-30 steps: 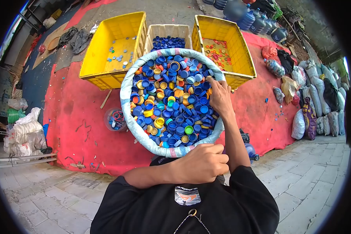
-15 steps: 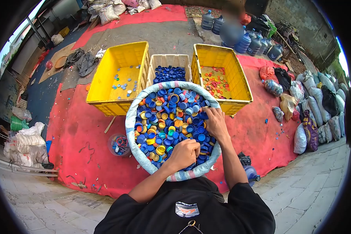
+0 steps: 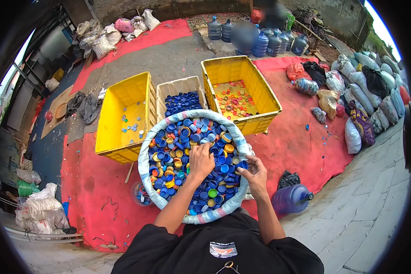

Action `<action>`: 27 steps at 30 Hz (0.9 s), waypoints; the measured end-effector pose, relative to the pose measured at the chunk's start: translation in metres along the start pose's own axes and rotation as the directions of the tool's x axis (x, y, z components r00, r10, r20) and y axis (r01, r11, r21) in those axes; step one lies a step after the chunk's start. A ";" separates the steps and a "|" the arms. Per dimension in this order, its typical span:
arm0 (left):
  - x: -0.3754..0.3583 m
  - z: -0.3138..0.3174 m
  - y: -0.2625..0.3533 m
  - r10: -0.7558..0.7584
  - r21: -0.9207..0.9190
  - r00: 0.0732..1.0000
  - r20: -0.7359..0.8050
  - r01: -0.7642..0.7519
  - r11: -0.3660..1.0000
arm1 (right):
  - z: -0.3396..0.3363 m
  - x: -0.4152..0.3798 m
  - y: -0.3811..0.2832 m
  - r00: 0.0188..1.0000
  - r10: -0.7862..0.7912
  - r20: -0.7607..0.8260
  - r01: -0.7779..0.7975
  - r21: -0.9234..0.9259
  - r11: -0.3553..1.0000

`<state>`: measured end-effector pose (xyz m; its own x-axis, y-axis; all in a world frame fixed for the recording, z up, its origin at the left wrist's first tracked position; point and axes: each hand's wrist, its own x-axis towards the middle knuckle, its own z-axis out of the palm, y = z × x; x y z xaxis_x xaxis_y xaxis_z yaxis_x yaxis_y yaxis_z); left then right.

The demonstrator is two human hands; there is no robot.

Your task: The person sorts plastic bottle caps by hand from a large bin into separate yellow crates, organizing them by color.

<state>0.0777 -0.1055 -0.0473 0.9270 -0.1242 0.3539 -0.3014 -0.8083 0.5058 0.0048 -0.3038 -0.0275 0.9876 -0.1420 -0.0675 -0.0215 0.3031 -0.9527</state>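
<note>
A round sack with a rolled pale-blue rim (image 3: pixel 144 157) is full of plastic bottle caps (image 3: pixel 205 194), mostly blue, with some yellow, orange and green. My left hand (image 3: pixel 201 160) is over the middle of the caps, its fingers curled down among them; what they hold is hidden. At the sack's right edge, my right hand (image 3: pixel 255 177) has thumb and fingers closed around a blue bottle cap (image 3: pixel 244 165).
Beyond the sack stand a yellow crate (image 3: pixel 106 132) with a few pale caps, a white crate (image 3: pixel 161 93) of dark-blue caps, and another yellow crate (image 3: pixel 265 107) with red and orange ones. A large water bottle (image 3: pixel 290 200) lies at right.
The view has shifted. My left hand has moved up from the near side into the middle of the caps. My right hand has drawn back to the sack's right edge with a blue cap.
</note>
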 end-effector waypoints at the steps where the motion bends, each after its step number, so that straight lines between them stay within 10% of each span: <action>1: 0.000 0.004 0.000 0.014 0.020 1.000 0.007 -0.014 1.000 | -0.002 -0.006 -0.002 1.000 0.019 -0.011 -0.018 0.077 0.997; 10: 0.003 0.021 0.005 -0.010 0.082 1.000 0.003 0.010 0.997 | -0.011 -0.025 -0.006 0.973 0.208 0.103 -0.228 0.585 0.778; 15: -0.003 0.007 0.007 -0.222 -0.315 0.972 0.071 0.233 0.920 | 0.002 -0.011 -0.009 0.932 0.337 0.133 -0.353 0.547 0.759; 17: -0.006 -0.010 0.011 -0.349 -0.513 0.921 0.172 0.386 0.767 | 0.009 0.000 -0.008 0.920 0.375 0.117 -0.383 0.479 0.790; 21: -0.021 -0.033 0.005 -0.433 -0.837 0.728 0.531 0.531 -0.133 | 0.025 0.040 0.009 0.994 0.093 0.051 -0.073 -0.307 0.949; 27: -0.052 -0.048 -0.008 -0.359 -0.741 0.671 0.649 0.452 -0.496 | 0.051 0.075 0.015 0.925 -0.238 0.295 0.374 -0.812 0.447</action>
<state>0.0210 -0.0649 -0.0318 0.8750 -0.1670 -0.4545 0.4030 0.7714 0.4924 0.0863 -0.2616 -0.0314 0.9650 0.0748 0.2515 0.2333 -0.6832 -0.6919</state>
